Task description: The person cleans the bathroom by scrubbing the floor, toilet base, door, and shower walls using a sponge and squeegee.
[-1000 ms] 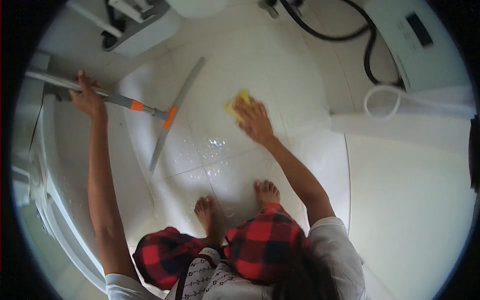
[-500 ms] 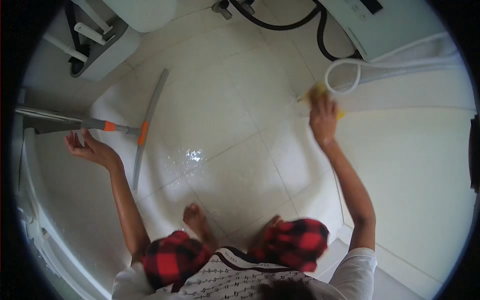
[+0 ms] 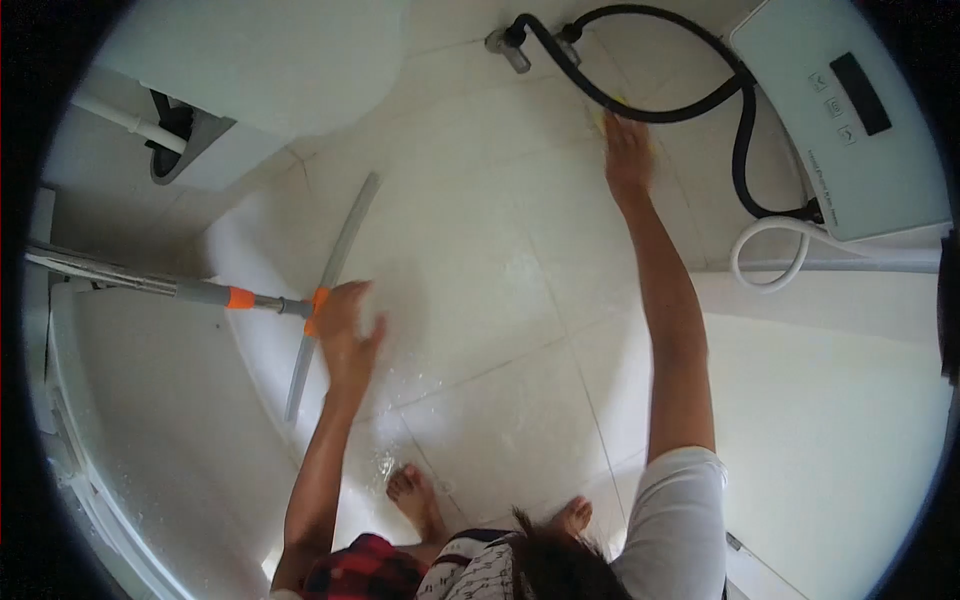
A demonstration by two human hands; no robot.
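My right hand [image 3: 629, 157] is stretched far forward, pressed on a yellow cloth [image 3: 603, 118] against the pale tiles near the black hose; the hand covers most of the cloth. My left hand [image 3: 347, 335] hovers by the head of a squeegee [image 3: 343, 235], fingers apart and slightly blurred, with nothing in it. The squeegee has a grey blade, orange joints and a metal pole that runs off to the left. Whether the left hand touches the squeegee head is unclear.
Black hose [image 3: 672, 112] loops from wall valves [image 3: 510, 50] to a panelled appliance [image 3: 850, 120] at upper right. A white hose [image 3: 765, 285] curls below it. A grey holder [image 3: 190, 150] with brushes hangs at upper left. Water drops lie near my bare feet [image 3: 415, 495].
My left hand has let go of the squeegee pole and moved right, beside the squeegee head. My right hand swept the cloth right, then forward to the black hose. The view has shifted.
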